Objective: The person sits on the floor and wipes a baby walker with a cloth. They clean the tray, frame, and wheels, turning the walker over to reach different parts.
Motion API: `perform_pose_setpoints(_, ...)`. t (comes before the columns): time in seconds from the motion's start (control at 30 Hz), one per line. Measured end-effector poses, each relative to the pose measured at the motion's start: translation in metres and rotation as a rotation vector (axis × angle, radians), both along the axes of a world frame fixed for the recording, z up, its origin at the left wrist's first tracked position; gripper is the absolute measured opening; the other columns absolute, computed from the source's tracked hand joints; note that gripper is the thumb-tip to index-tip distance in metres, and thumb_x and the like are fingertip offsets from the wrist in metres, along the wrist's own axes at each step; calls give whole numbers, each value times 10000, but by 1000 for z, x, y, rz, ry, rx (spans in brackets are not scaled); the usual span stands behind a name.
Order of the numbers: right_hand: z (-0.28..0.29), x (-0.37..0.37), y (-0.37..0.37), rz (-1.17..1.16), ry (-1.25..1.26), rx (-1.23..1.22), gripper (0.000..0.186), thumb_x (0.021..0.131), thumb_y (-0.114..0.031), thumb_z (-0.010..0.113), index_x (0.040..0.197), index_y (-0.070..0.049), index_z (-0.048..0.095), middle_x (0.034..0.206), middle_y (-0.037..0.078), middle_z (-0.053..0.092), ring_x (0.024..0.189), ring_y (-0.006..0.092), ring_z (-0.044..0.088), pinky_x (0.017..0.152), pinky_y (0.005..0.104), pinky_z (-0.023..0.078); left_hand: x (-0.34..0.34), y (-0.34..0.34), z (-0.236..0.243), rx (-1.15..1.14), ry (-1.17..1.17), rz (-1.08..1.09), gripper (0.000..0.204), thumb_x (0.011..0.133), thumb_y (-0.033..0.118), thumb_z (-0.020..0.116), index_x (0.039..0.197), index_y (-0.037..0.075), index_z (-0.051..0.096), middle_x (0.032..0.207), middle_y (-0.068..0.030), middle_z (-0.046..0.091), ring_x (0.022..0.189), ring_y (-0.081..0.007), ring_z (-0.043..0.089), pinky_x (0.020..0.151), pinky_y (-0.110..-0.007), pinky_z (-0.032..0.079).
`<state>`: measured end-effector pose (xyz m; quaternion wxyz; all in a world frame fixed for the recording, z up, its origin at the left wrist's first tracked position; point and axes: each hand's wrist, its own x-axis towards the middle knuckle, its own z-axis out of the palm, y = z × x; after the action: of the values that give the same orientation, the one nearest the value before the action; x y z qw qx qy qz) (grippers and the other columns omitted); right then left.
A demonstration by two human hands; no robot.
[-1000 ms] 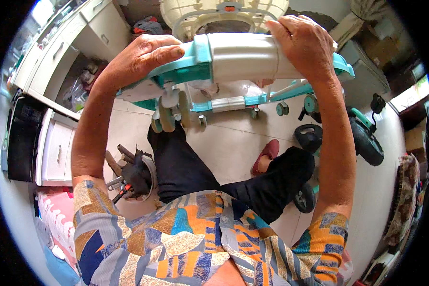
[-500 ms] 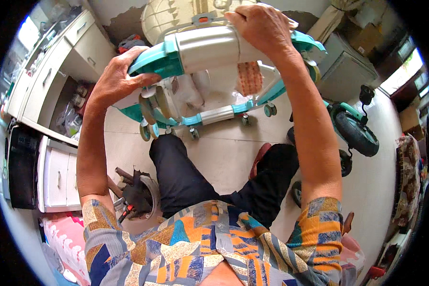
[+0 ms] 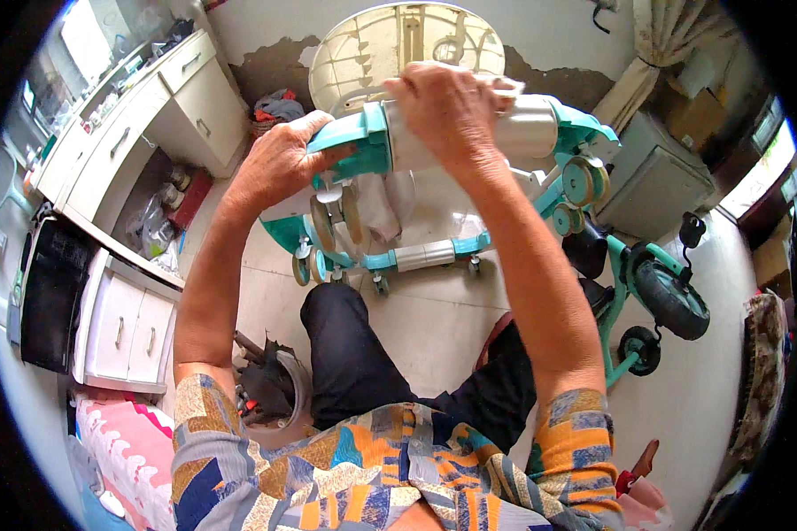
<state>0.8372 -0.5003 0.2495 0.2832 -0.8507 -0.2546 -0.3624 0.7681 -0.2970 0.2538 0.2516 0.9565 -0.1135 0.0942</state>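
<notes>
Head view, watched remotely: I note that the right hand (image 3: pixel 447 115) has shifted leftward along the white section (image 3: pixel 531 128) of the teal-and-white wheeled frame (image 3: pixel 376 133); half a second ago it was over that section's right end, and now the right end lies bare. The left hand (image 3: pixel 279 168) stays on the teal part at the left, fingers over the top and thumb on the near side, holding it. I read this as one hand steadying while the other works along the surface. Right-hand fingers are bent against the white section; a pale bit (image 3: pixel 507 88) juts out beside them, possibly cloth, but I cannot tell whether the hand grips it. The frame stands tilted up in front of the person, caster wheels (image 3: pixel 323 221) facing this way, its lower rail (image 3: pixel 425 255) close to the floor just beyond the legs (image 3: pixel 341 345). An orange-patterned strip that showed under the white section half a second ago is no longer visible to me. Behind stands a round cream panel (image 3: pixel 354 71); to the right, a teal tricycle (image 3: pixel 673 301).
</notes>
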Motion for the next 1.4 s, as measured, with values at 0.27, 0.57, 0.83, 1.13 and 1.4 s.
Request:
perform_pose_setpoints(0.27,7,-8,15,209,11,106,256,826,-279,631,789,-36,703,816,152,680,812,310,679,683,465,515,-10,-15,7,34,25,60,335,892,360,592,1059,71,607,833,-154,653,769,-277,640,725,-373,487)
perform_pose_setpoints(0.57,-16,58,-83,-130,-237,-462,222,913,-278,502,1032,-250,687,967,3,698,993,236,610,839,433,456,-8,-18,15,98,55,61,474,877,427,600,1128,26,577,891,-178,642,832,-279,632,770,-380,482)
perform_pose_setpoints(0.83,-21,80,-34,-21,-249,-303,240,901,-270,520,1060,-259,699,971,-8,697,1002,207,600,856,400,415,-14,45,13,-366,99,-3,656,907,603,482,1141,1,601,1040,-104,616,958,-186,563,873,-303,436)
perform_pose_setpoints(1.13,-23,98,-34,55,-242,-178,195,882,-301,559,959,-239,727,958,7,695,904,212,628,876,388,441,1,63,-5,-382,70,77,627,932,581,452,1110,11,645,998,-95,657,936,-167,577,858,-288,445)
perform_pose_setpoints(1.4,-20,91,2,20,35,139,219,891,-294,564,923,-156,731,865,77,689,798,270,659,760,397,512,11,80,-17,-1055,87,88,667,905,588,481,1116,-35,592,1075,-200,653,1035,-263,626,933,-378,498)
